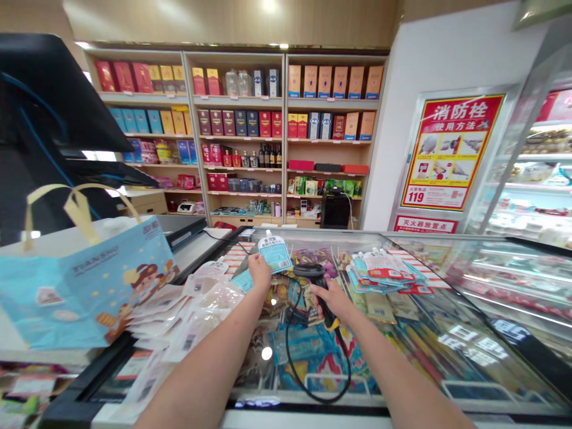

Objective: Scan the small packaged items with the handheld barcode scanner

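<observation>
My left hand pinches a light-blue and white spouted drink pouch by its lower left side, over the glass top of a freezer. Its barcode faces up. In my right hand is a black barcode scanner, gripped by the handle, its head beside the pouch. The scanner's cable loops down over the glass. Left of my left hand lie white and clear packets in an overlapping pile, with another light-blue pouch partly hidden by the hand. A stack of similar pouches lies right of my right hand.
A blue paper bag with cream handles stands at the left, below a black monitor. Frozen packs show through the glass. Shelves of boxes and bottles line the back. A refrigerated display stands at the right.
</observation>
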{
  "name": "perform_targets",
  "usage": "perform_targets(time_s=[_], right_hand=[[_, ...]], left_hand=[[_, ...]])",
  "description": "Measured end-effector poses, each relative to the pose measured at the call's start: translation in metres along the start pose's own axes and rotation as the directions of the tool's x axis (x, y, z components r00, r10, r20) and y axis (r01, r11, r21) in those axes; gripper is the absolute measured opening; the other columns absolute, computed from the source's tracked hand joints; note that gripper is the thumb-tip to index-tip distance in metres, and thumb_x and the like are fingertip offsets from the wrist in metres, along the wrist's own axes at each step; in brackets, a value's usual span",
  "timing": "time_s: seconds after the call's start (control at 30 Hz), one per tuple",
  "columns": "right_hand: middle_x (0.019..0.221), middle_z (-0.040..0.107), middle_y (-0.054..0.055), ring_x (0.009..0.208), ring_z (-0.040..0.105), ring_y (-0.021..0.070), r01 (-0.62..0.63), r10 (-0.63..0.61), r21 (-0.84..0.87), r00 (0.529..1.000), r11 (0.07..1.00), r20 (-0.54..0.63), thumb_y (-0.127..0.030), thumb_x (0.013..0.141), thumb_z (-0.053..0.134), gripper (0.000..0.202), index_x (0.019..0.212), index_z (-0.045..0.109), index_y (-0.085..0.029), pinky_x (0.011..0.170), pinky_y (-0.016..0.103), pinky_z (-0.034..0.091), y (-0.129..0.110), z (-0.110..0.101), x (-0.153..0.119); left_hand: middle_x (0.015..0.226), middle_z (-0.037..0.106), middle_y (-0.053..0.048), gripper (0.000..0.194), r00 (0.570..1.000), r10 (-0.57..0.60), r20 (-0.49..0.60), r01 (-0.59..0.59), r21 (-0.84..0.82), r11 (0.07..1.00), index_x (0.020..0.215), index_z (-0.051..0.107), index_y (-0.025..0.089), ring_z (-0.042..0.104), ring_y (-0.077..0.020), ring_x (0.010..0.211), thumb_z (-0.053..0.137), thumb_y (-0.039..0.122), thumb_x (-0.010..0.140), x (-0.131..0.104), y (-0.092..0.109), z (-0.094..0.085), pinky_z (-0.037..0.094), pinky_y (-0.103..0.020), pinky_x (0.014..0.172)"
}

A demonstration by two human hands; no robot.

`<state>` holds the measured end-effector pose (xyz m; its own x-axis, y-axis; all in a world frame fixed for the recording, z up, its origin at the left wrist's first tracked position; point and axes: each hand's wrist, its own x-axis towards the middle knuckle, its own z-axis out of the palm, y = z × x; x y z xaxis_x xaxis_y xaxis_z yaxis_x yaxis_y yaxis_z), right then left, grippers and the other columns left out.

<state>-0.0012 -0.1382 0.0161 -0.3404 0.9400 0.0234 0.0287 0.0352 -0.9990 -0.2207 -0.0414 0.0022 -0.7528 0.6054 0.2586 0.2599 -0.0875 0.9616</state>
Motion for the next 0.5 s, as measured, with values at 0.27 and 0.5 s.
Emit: perform_targets(time_s=[0.27,0.5], right_hand=[[0.046,0.051,-0.006,0.033,0.046,0.0093,-0.005,0.010,0.068,0.997,0.998,-0.070,-0.043,0.071,0.065,0.029,0.070,0.047,-0.021,0.034,0.022,0.043,-0.014,-0.008,0.000],[0.049,0.053,-0.007,0.035,0.047,0.0088,0.059,-0.037,0.113,0.980,0.992,-0.193,-0.044,0.068,0.069,0.034,0.074,0.047,-0.020,0.034,0.022,0.044,-0.044,-0.051,-0.022]], left_hand=[[0.084,0.065,-0.005,0.027,0.984,-0.117,0.134,0.146,-0.236,0.961,0.103,0.057,0.012,0.063,-0.0158,0.075,0.045,0.017,0.080,-0.018,0.014,0.015,0.053,-0.029,0.070],[0.083,0.067,-0.006,0.031,0.924,-0.165,0.345,0.274,-0.294,0.916,0.108,0.059,0.011,0.064,-0.0134,0.068,0.048,0.011,0.079,-0.064,0.045,0.072,0.053,-0.026,0.063]])
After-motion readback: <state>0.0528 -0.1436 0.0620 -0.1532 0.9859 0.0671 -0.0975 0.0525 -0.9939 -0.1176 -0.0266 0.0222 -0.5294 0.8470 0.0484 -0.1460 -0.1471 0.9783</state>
